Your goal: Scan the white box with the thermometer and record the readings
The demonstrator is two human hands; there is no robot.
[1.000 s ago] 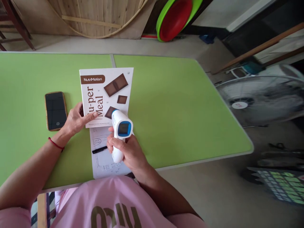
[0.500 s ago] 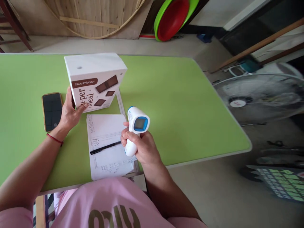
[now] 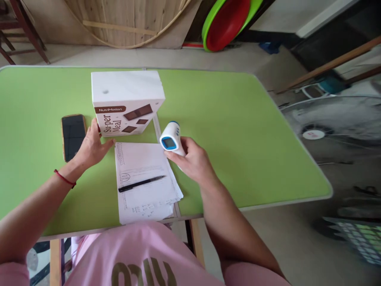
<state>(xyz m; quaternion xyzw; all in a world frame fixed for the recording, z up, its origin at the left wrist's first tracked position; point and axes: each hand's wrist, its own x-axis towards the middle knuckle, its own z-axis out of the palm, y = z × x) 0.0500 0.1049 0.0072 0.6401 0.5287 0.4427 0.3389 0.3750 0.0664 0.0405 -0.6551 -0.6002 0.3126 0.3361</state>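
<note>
A white box [image 3: 126, 115] printed with chocolate-brown bars and "NutriMotion Super Meal" stands on the green table. My left hand [image 3: 93, 145] is at its lower left edge, fingertips against the side and thumb spread away from the front. In my right hand [image 3: 193, 157] is a white and blue infrared thermometer [image 3: 172, 137], its small screen facing me and its handle mostly hidden by my fingers. Between the hands lie sheets of paper [image 3: 143, 159] with writing, and a black pen [image 3: 141, 183] rests on them.
A phone [image 3: 73, 137] in a tan-edged case lies left of the box. The green table [image 3: 238, 139] has a seam near the paper. A standing fan [image 3: 336, 119] is beyond the right edge, and red and green basins [image 3: 228, 24] lean at the back.
The box has come down upright onto the table, and my left thumb has left its front. My right hand has turned the thermometer leftward and moved it off the papers.
</note>
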